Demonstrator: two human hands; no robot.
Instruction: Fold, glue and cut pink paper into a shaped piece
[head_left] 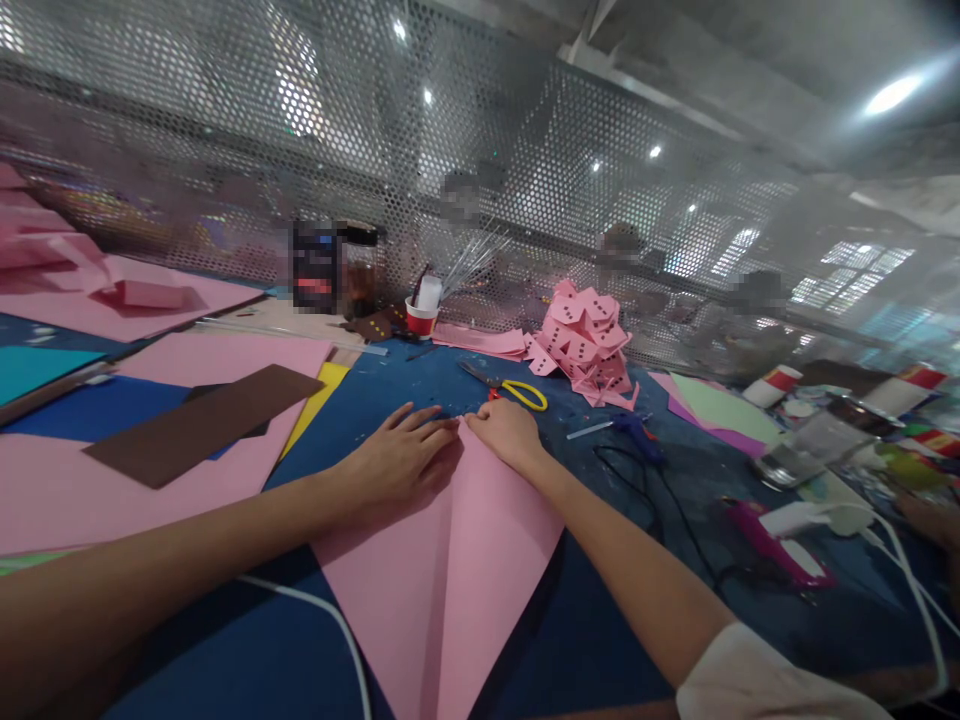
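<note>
A pink sheet of paper [442, 560], folded into a pointed kite shape with a centre crease, lies on the blue table [247, 650] in front of me. My left hand [397, 455] rests flat on its left flap near the tip, fingers stretched out. My right hand [506, 430] is curled with its fingertips pressed on the paper's far point. Yellow-handled scissors [506, 385] lie just beyond both hands.
A heap of folded pink paper pieces [585, 345] sits at the back. Pink sheets [225, 360] and a brown strip [202, 420] lie left. A red cup [421, 315], glue guns [772, 540], cables and cups crowd the right. A perforated metal screen [525, 200] stands behind.
</note>
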